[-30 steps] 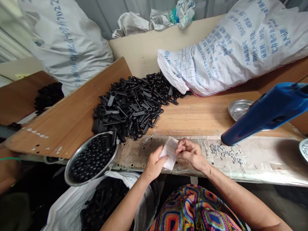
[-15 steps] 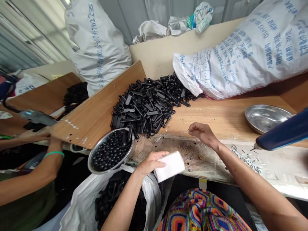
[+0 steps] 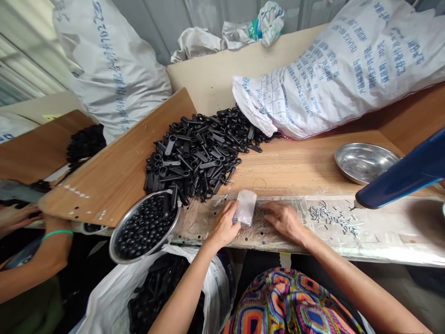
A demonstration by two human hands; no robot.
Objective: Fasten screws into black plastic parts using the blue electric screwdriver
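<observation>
My left hand [image 3: 224, 226] grips a small white rectangular packet [image 3: 246, 208] by its left edge, holding it low over the front of the bench. Just right of the packet, my right hand [image 3: 284, 220] is palm down at the bench, fingers bent loosely and apart, with nothing visible in them. A thin yellowish rubber band [image 3: 259, 186] lies on the wood behind the packet. Behind my left hand is a bent metal wire [image 3: 224, 195], next to a heap of black plastic handle-like parts [image 3: 194, 153].
A metal bowl [image 3: 113, 253] of black balls stands left, above an open white sack [image 3: 100, 297] of black parts. Small metal pins [image 3: 330, 215] lie right, under a blue powered driver [image 3: 392, 178]. Behind it is a steel dish [image 3: 361, 162]. A co-worker's arm [image 3: 55, 250] is at far left.
My left hand has brought the packet up and forward onto the bench front. My right hand has let go of the thin band, now on the wood, and come down nearer the packet.
</observation>
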